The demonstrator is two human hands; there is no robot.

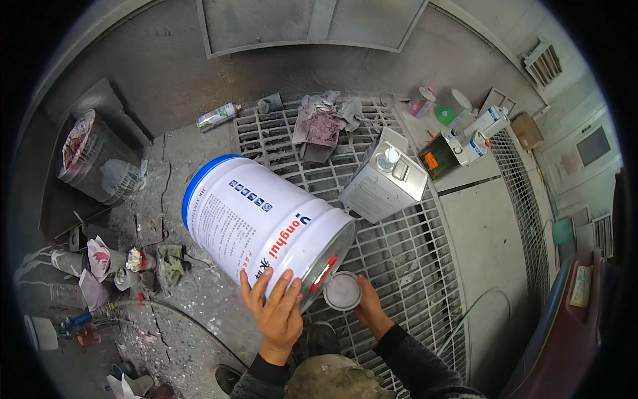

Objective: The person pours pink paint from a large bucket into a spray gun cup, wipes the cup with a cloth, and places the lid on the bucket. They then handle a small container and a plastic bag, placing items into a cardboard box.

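A big white drum [266, 206] with a blue far end is tipped over, its metal near end toward me. On that end sits a red strip-shaped fitting [323, 273]. My left hand [274, 311] presses against the lower side of the drum, fingers spread and stretched out. My right hand [372, 307] grips the right side of a small round cup [342, 292] that has pale greyish contents. The cup is held right beside the drum's near end, close to the red fitting. Whether anything flows between them cannot be seen.
A rectangular metal can [385, 179] stands on the floor grating [425, 256]. Behind it lies a heap of stained rags [325, 123]. An aerosol can [218, 117] lies at the back; more cans [446, 154] stand right. Spray guns and cups [100, 259] crowd the left, near a hose [193, 321].
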